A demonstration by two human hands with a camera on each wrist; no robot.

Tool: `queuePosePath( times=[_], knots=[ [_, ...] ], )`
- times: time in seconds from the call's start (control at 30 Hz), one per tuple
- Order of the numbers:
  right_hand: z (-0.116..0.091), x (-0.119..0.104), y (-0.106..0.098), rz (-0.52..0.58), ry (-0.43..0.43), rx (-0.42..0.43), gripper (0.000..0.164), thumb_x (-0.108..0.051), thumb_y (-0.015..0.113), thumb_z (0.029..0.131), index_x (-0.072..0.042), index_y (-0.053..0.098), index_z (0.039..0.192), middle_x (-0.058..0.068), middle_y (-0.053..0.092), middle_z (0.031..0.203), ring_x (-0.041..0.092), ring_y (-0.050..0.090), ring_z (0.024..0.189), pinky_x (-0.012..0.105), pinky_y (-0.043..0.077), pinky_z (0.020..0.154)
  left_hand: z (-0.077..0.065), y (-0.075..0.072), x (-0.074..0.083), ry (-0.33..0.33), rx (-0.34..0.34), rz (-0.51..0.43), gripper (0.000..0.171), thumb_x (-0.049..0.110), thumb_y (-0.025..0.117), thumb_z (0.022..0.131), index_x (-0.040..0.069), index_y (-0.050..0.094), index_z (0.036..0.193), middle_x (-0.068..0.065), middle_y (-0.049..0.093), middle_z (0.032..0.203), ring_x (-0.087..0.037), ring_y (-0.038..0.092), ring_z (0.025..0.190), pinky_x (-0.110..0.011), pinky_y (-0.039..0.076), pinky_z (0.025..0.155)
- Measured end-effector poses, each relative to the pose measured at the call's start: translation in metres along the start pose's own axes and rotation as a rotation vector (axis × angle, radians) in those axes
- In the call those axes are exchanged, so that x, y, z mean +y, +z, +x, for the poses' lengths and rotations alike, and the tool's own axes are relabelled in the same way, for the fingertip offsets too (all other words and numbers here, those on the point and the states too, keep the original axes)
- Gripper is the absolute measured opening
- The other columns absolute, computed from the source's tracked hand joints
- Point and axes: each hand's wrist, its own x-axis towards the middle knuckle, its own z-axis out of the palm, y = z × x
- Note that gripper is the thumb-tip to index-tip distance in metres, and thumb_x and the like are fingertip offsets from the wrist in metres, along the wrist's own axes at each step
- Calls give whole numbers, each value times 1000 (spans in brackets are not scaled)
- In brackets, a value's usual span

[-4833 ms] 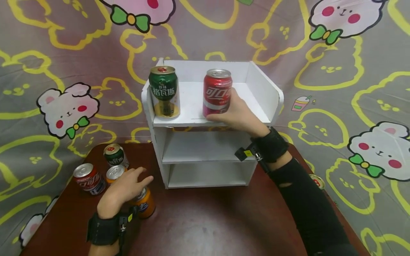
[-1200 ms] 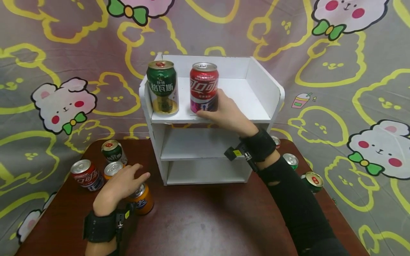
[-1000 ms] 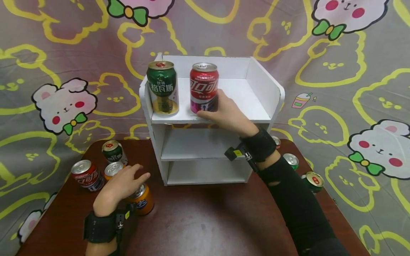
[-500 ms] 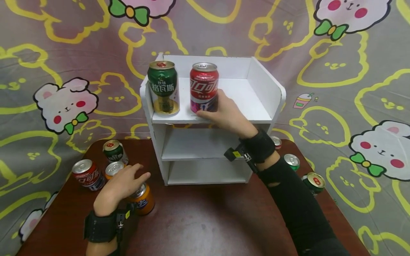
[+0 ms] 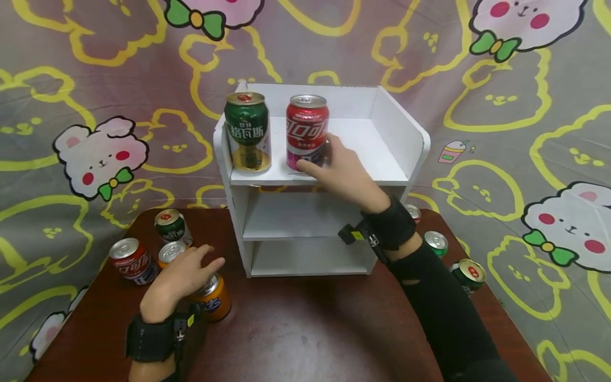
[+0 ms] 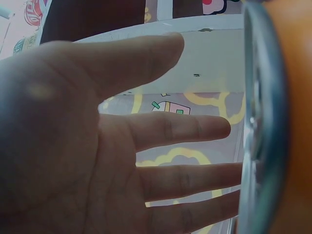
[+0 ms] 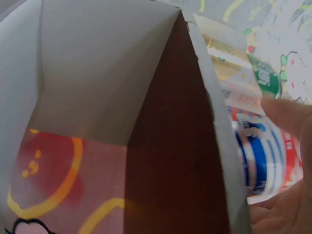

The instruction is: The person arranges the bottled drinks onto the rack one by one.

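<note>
Red can (image 5: 307, 132), judged rigid, slick and best held mid-body, stands near the front edge of the top shelf (image 5: 372, 143), right hand (image 5: 347, 172) fingers curled round it, left hand (image 5: 183, 276) fingers relaxed, holding nothing.

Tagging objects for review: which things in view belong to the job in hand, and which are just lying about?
Likely in the job:
right hand
red can it holds
green can beside it
white shelf unit

Likely just lying about:
left-side cans on the table
right-side cans
patterned cloth behind
</note>
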Motion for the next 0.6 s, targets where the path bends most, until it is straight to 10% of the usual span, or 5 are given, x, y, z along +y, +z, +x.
queuePosePath(
  times=[0.37,0.6],
  knots=[
    [-56,39,-9,-44,-382,380,29,-24,61,82,-3,60,103,5,62,97,13,56,88,29,45,73,-4,1,1,-7,2,-9,72,53,40,87,-6,37,128,-31,39,124,-47,36,111,-58,33,83],
    [-90,61,-12,-118,-546,488,21,-15,61,79,-3,64,96,4,62,97,15,56,93,33,43,75,-2,1,1,4,17,-4,70,52,40,87,-5,38,128,-32,38,124,-48,33,113,-59,32,83]
  ],
)
